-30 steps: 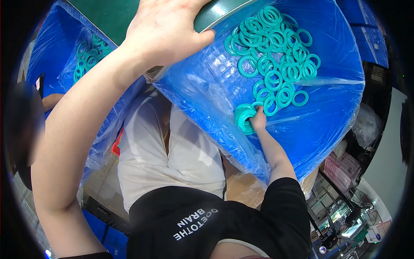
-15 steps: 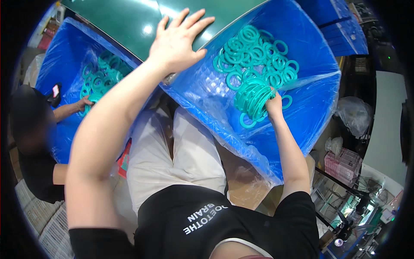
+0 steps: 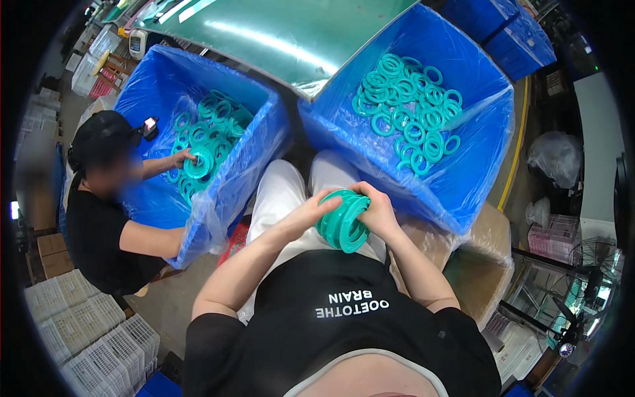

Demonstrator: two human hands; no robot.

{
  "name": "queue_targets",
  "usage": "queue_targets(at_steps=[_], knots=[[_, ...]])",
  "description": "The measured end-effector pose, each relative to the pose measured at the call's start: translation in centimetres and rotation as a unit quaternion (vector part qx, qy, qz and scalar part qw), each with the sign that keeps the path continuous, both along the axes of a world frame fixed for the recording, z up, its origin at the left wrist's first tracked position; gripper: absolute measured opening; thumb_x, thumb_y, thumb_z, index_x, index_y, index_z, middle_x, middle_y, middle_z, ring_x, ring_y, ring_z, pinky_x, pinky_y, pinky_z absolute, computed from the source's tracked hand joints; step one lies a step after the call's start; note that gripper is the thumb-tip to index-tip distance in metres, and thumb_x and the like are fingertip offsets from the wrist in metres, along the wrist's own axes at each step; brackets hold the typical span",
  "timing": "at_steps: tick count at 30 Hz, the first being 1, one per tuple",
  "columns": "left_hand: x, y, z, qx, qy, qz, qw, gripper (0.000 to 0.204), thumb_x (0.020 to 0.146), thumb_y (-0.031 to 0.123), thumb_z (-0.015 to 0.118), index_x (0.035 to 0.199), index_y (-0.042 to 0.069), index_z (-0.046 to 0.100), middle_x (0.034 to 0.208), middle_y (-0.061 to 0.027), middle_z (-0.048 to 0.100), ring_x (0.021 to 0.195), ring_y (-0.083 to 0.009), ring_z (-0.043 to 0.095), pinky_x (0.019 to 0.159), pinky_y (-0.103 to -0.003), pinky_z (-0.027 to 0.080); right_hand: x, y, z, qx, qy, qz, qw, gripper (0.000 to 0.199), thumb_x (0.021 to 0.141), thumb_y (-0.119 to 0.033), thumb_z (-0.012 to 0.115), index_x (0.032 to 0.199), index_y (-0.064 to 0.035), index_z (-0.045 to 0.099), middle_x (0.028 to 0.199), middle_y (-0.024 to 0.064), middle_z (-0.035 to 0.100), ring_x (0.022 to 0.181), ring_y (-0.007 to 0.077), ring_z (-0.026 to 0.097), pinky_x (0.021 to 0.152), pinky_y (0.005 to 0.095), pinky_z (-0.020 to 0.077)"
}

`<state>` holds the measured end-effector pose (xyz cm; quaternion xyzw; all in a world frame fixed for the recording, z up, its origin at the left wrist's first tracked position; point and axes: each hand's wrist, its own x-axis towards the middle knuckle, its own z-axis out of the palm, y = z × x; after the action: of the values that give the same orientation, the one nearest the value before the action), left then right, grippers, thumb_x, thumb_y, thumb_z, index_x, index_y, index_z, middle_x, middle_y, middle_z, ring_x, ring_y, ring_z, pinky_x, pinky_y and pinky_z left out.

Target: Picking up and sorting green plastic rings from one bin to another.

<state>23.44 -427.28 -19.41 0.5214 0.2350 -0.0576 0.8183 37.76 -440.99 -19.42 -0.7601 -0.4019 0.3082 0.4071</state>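
Close to my body, above my lap, a stack of teal rings is held between both hands. My left hand closes on the stack's left side with the fingers over its top. On the right side my right hand grips the same stack, fingers curled round the rings' edges. Beyond my hands is a blue bin lined with clear plastic, and a heap of loose teal rings lies in it.
At the left a co-worker reaches into a second lined blue bin of teal rings, one hand on some. A green-topped table stands ahead. An open cardboard box is at my right, and white crates are stacked at lower left.
My left hand has come off the green table to the rings. My right hand has lifted its stack out of the right bin and brought it to my lap. The view has shifted.
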Motion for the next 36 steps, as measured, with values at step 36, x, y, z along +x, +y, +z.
queue_targets(at_steps=[36], knots=[[-9.9, -0.3, 1.0, -0.172, -0.100, 0.168, 0.965, 0.092, 0.072, 0.028, 0.080, 0.144, 0.011, 0.025, 0.138, -0.0090, 0.039, 0.123, -0.0208, 0.045, 0.100, -0.037, 0.039, -5.3, 0.8, 2.3, 0.010, 0.307, 0.061, 0.950, 0.064, 0.069, -0.007, 0.067, 0.128, -0.0034, 0.043, 0.113, 0.0092, 0.057, 0.105, 0.0180, 0.056, 0.092, 0.0320, 0.0440]])
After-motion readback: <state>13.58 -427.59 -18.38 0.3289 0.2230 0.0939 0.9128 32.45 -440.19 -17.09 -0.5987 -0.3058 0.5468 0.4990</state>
